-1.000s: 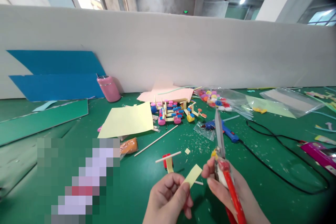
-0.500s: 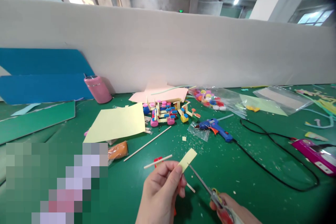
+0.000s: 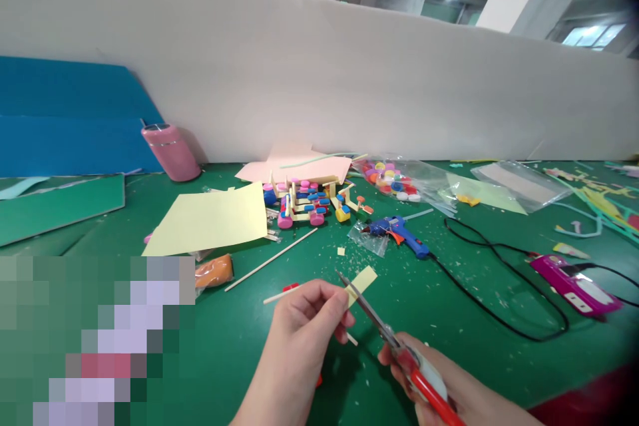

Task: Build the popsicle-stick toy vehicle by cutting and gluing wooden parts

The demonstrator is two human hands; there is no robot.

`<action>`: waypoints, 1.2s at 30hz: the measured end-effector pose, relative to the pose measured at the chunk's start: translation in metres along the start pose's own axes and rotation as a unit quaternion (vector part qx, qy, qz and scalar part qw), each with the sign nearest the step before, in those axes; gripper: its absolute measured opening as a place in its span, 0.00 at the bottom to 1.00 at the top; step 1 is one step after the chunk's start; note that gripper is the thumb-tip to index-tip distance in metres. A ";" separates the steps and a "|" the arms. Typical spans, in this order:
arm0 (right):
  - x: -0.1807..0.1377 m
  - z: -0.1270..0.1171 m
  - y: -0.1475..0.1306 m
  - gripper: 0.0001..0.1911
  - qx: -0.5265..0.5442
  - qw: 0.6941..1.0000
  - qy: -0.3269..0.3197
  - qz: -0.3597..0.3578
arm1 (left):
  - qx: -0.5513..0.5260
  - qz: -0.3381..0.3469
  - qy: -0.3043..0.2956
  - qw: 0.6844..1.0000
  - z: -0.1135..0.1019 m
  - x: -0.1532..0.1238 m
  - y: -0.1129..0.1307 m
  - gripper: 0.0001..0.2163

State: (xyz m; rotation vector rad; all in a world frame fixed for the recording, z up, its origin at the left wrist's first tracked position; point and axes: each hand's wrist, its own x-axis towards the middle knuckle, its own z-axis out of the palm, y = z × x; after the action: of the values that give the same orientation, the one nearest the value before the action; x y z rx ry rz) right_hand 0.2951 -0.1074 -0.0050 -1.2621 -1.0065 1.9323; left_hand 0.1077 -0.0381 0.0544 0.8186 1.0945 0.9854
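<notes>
Between thumb and fingers, my left hand (image 3: 312, 323) pinches a short pale yellow strip (image 3: 365, 277) that looks like foam or paper. My right hand (image 3: 419, 366) grips red-handled scissors (image 3: 384, 329), whose blades lie across the strip close to my left fingertips. Whether the blades are fully closed I cannot tell. Partly hidden behind my left hand lie a thin wooden stick (image 3: 279, 294) and a small red piece (image 3: 291, 287). More red shows beneath that wrist. A tiny yellow square (image 3: 341, 251) rests on the table beyond the strip.
Small wheeled models (image 3: 304, 203) stand ahead, beside a yellow sheet (image 3: 210, 219). A blue glue gun (image 3: 399, 229) lies to the right, its black cord running near a magenta device (image 3: 572, 286). Further back are a bag of coloured caps (image 3: 392, 180) and a pink cup (image 3: 172, 153).
The scissors have come up and left, so their blades now cross the strip instead of pointing at its edge. My view has tilted down and shifted slightly right.
</notes>
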 end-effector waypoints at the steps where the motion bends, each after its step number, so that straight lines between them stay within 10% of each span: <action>1: 0.001 0.001 0.000 0.20 0.009 1.000 -0.008 -0.002 | -0.003 0.000 0.001 1.000 0.000 0.000 0.001 0.08; 21: 0.001 0.008 -0.016 0.18 0.034 0.999 0.018 0.015 | 0.010 0.004 0.005 1.000 0.001 0.005 -0.003 0.08; 36: 0.004 0.001 -0.020 0.24 -0.163 0.983 0.068 -0.048 | 0.003 -0.012 -0.004 1.000 0.004 0.010 -0.016 0.09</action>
State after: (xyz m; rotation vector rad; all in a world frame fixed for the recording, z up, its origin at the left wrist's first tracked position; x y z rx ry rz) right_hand 0.2942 -0.0941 0.0099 -1.4728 -1.3232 1.6296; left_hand 0.1162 -0.0341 0.0378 0.8118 1.0978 0.9582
